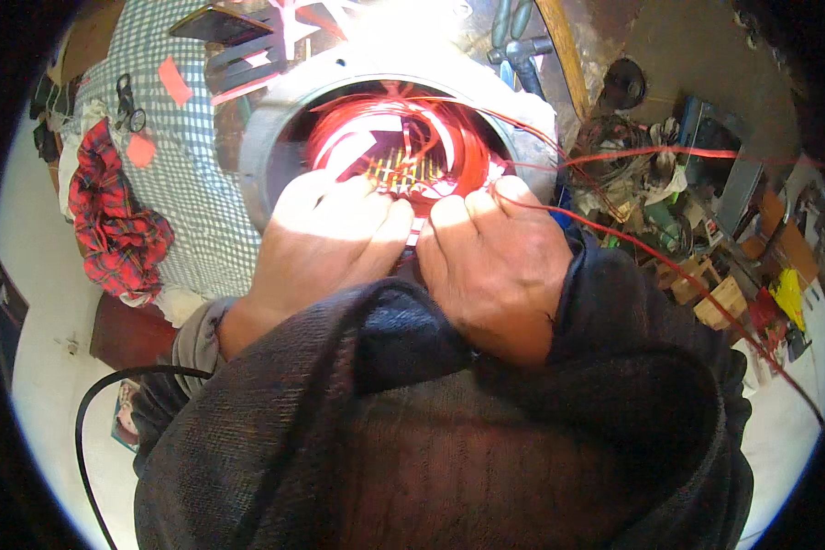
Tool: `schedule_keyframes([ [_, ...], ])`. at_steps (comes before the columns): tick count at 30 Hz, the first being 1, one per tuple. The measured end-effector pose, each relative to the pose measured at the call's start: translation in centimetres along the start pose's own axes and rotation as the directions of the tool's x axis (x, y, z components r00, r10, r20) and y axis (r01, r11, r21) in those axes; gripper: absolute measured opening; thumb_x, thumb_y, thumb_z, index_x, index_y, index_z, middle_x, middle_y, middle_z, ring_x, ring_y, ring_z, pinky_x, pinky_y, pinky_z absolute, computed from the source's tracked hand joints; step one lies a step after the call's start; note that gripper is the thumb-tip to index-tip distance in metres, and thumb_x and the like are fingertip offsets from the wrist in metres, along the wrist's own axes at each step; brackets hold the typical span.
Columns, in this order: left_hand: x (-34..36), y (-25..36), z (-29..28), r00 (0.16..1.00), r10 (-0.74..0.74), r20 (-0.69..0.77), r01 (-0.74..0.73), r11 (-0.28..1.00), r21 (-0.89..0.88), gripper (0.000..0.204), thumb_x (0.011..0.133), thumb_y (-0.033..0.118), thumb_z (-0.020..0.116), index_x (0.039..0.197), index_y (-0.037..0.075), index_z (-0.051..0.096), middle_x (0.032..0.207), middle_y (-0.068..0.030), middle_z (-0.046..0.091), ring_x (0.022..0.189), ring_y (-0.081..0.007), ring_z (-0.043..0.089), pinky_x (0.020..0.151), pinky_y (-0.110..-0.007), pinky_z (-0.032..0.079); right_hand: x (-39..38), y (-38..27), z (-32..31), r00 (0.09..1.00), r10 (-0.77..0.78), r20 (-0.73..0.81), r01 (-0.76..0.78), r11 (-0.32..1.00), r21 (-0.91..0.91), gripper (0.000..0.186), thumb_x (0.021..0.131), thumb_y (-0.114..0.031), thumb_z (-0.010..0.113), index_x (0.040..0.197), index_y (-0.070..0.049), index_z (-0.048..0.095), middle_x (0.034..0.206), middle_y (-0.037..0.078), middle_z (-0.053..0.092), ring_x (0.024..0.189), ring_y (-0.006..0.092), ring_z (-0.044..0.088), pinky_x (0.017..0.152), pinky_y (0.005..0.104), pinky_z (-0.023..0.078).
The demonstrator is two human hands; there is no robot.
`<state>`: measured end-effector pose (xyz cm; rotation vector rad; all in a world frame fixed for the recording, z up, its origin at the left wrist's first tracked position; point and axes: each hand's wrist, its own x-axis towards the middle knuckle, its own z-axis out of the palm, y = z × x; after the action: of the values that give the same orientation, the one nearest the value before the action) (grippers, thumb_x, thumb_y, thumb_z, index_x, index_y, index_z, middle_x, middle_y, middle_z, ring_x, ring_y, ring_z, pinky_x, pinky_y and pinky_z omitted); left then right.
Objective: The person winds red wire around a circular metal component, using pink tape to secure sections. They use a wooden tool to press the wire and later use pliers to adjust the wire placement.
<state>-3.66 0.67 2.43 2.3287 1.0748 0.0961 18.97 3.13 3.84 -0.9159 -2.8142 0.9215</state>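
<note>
Dark cloth (pixel 257 440), left hand (pixel 330 229) beside right hand (pixel 500 266) at grey ring's edge (pixel 259 151)

Right in front of the person, the round grey metal housing (pixel 259 170) has the glossy red wire coils (pixel 472 156) inside it. The person's left hand (pixel 330 229) and right hand (pixel 500 261) are side by side at its near edge. Over to the left spreads a green-and-white checked cloth (pixel 192 202), with a small black looped tool (pixel 137 120) and two pink paper scraps (pixel 174 82) on it; a crumpled red tartan cloth (pixel 110 225) lies along its outer side. Beyond the housing, to the right, a metal-headed hammer (pixel 525 50) sits just left of a long wooden strip (pixel 565 55). A thin red wire (pixel 674 269) trails off rightward, past a tangled wire bundle (pixel 610 142) and, nearer the outer edge, a bright yellow piece (pixel 787 298)
</note>
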Motion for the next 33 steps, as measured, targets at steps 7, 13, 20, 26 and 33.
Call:
schedule_keyframes([
  [7, 0.4, 0.1, 0.2, 0.983, 0.006, 0.185, -0.049, 0.972, 0.228, 0.015, 0.081, 0.022, 0.064, 0.069, 0.014, 0.067, 0.070, -0.0049, 0.064, 0.075, -0.0252, 0.062, 0.080, -0.043, 0.045, 1.6, 0.2, 2.2, 0.999, -0.047, -0.013, 0.046, 0.993, -0.110, 0.014, 0.074, -0.018, 0.067, 0.082, -0.006, 0.066, 0.074, 0.010, 0.056, 0.067, 0.0274, 0.065, 0.064, 0.0439, 0.049],
  [13, 0.4, 0.2, 0.2, 0.998, 0.037, -0.048, -0.031, 0.992, 0.120, 0.018, 0.070, 0.025, 0.065, 0.055, 0.016, 0.067, 0.058, -0.0099, 0.065, 0.054, -0.0252, 0.059, 0.069, -0.047, 0.039, 2.7, 1.4, 0.5, 0.979, -0.176, 0.103, 0.195, 0.955, -0.223, 0.011, 0.081, -0.018, 0.065, 0.086, -0.011, 0.072, 0.079, 0.007, 0.064, 0.069, 0.0267, 0.068, 0.065, 0.0434, 0.048],
  [20, 0.2, 0.5, 1.4, 0.994, 0.109, -0.015, -0.108, 0.994, 0.031, 0.017, 0.078, 0.023, 0.066, 0.064, 0.019, 0.075, 0.063, -0.0046, 0.070, 0.061, -0.0246, 0.068, 0.098, -0.049, 0.042, 1.7, 2.8, 0.4, 0.967, -0.237, 0.093, 0.251, 0.949, -0.191, 0.010, 0.072, -0.015, 0.067, 0.078, -0.007, 0.068, 0.080, 0.011, 0.060, 0.076, 0.0324, 0.066, 0.066, 0.0455, 0.052],
  [26, -0.3, -0.9, 2.3, 0.987, 0.159, 0.012, -0.159, 0.974, 0.159, 0.015, 0.080, 0.023, 0.065, 0.070, 0.018, 0.075, 0.070, -0.0040, 0.073, 0.069, -0.0234, 0.070, 0.106, -0.050, 0.039, 1.9, 1.7, 1.8, 0.967, -0.203, 0.155, 0.239, 0.933, -0.270, 0.015, 0.074, -0.017, 0.067, 0.086, -0.007, 0.071, 0.080, 0.011, 0.063, 0.070, 0.0307, 0.067, 0.065, 0.0447, 0.053],
  [33, -1.0, -1.7, 3.1, 0.963, 0.240, -0.122, -0.205, 0.948, 0.244, 0.023, 0.087, 0.031, 0.063, 0.072, 0.022, 0.077, 0.069, 0.0014, 0.073, 0.069, -0.0193, 0.070, 0.104, -0.046, 0.036, 0.9, 1.2, 1.0, 0.980, -0.049, 0.190, 0.099, 0.959, -0.264, 0.014, 0.079, -0.018, 0.069, 0.091, -0.010, 0.070, 0.085, 0.013, 0.065, 0.078, 0.0344, 0.069, 0.068, 0.0471, 0.056],
])
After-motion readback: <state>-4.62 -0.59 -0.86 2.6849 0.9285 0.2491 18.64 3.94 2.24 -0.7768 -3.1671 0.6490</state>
